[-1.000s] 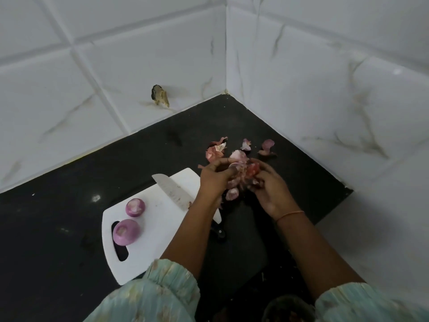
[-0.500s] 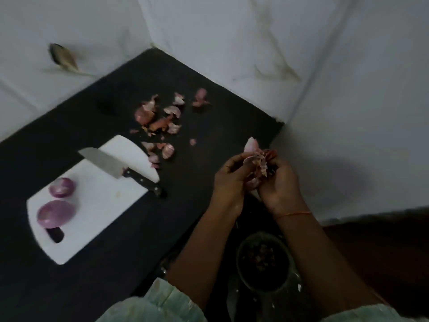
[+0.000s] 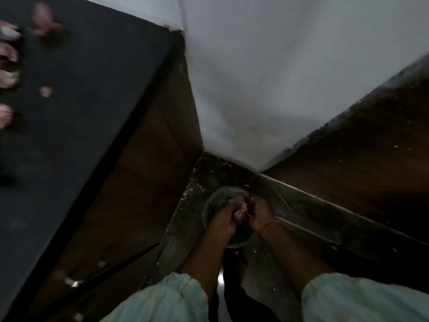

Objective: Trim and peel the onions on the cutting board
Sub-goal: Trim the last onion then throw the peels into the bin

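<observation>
My left hand [image 3: 224, 219] and my right hand [image 3: 260, 212] are cupped together around a bunch of pink onion skins [image 3: 240, 211]. They hold it low over a round bin [image 3: 210, 205] that stands on the floor in the corner. Loose onion peels [image 3: 8, 52] lie blurred on the black counter [image 3: 81, 101] at the far left. The cutting board, the peeled onions and the knife are out of view.
The counter's edge runs diagonally down the left, with a brown cabinet front [image 3: 130, 194] below it. A white wall [image 3: 267, 77] rises behind the bin. A dark wooden panel [image 3: 359, 170] stands to the right. The floor is dusty with small scraps.
Both hands carried the bunch of skins off the counter and down to the floor bin. The camera swung right and down, so the board, onions and knife left the view.
</observation>
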A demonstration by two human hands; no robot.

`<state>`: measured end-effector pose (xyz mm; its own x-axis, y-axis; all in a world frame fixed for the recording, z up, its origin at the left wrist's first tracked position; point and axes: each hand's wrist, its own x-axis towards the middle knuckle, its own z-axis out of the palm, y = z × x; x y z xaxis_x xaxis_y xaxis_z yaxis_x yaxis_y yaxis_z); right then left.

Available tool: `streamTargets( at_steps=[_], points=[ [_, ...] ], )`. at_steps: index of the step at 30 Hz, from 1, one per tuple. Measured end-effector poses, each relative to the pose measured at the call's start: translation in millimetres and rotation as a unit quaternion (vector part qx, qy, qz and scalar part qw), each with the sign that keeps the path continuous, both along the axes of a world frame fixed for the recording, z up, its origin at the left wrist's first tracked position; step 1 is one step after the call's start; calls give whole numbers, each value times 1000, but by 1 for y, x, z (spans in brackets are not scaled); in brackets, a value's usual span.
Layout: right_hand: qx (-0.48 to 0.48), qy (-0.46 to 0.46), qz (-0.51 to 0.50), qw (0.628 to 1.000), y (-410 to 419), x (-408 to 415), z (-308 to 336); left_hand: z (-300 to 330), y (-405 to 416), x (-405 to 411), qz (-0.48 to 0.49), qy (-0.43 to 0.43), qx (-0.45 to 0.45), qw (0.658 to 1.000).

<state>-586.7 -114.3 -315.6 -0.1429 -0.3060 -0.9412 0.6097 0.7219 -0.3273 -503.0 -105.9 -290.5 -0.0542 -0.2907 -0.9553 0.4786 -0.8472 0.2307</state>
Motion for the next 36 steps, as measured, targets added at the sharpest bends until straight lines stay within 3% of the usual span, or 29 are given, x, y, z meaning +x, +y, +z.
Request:
streamTargets(
  at_steps=[4,7,9,13,17,20,25,31,36],
  points=[
    [24,22,63,998,7,-6,-60,-57,1,2,-80,-85,28,993],
    [5,9,133,991,10,-10,-76,-72,-4,6,-67,-12,51,996],
    [6,18,128,992,11,-15,-85,-69,-7,10,-103,-29,37,994],
    [23,49,111,992,15,-20,-108,-77,-9,15,-48,1,64,997],
    [-2,147,90,985,19,-23,-130,-93,-9,14,-83,-30,51,995],
    [-8,174,89,981,21,-23,-131,-101,-5,12,-100,-6,44,994],
    [-40,75,143,986,22,-15,-85,-91,-3,10,-173,-37,31,984],
    [-73,146,110,981,14,-14,-37,1,-13,-9,-173,-47,-19,984],
    [-129,147,40,980,-23,6,99,111,-34,-21,-156,-34,-123,980]
  ],
)
